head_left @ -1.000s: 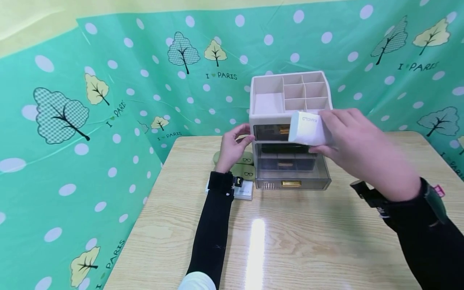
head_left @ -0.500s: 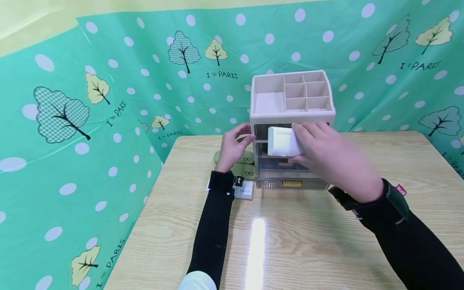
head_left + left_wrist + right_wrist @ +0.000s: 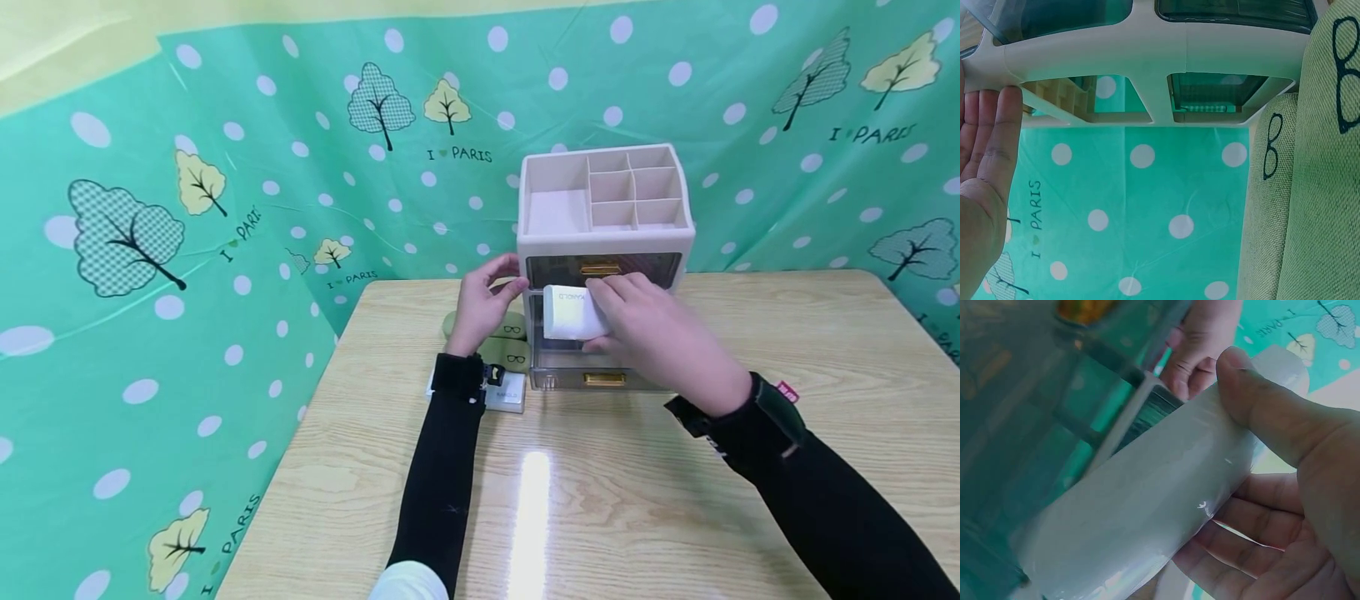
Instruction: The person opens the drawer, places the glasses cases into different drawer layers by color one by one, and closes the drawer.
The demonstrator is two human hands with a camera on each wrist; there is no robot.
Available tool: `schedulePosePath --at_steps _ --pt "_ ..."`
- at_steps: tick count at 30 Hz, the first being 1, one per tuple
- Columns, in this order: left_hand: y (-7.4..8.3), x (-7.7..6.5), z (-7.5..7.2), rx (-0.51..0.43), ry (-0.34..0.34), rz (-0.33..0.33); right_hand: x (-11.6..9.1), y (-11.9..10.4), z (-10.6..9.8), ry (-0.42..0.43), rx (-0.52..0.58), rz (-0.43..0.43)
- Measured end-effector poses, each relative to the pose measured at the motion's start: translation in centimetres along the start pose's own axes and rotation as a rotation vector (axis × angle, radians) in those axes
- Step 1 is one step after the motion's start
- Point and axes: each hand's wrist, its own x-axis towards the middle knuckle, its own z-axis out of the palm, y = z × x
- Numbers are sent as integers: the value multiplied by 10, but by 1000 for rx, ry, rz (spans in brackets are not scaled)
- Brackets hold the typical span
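A white drawer organizer [image 3: 603, 244] stands on the table with a transparent grey drawer [image 3: 558, 381] pulled out below its top drawer. My right hand [image 3: 660, 337] holds a glossy white oblong case [image 3: 566, 312] with printed letters over that pulled-out drawer. In the right wrist view, the thumb lies on one side of the white case [image 3: 1141, 487], the fingers on the other. My left hand [image 3: 482, 304] touches the organizer's left side near the front edge, its fingers extended against the wall in the left wrist view.
Two green cases [image 3: 506, 354] with a glasses print lie left of the organizer. Before them, a white case [image 3: 506, 393] is partly covered by my left wrist. The organizer's top has several open compartments. A green dotted cloth [image 3: 450, 208] hangs behind the wooden table [image 3: 637, 500].
My right hand has brought the white case leftward and down, from in front of the top drawer to over the pulled-out drawer. The left hand stays at the organizer's side.
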Motion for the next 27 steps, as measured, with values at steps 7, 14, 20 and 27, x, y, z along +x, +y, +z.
schedulePosePath --at_steps 7,14,20,27 --pt "2 0 1 -10 0 -8 1 3 14 -65 14 30" --pt "2 1 1 -14 2 -17 0 6 25 -100 17 30" --pt "0 1 1 -12 4 -9 2 6 32 -130 15 36" --pt "-2 0 0 3 12 18 7 9 35 -176 33 48"
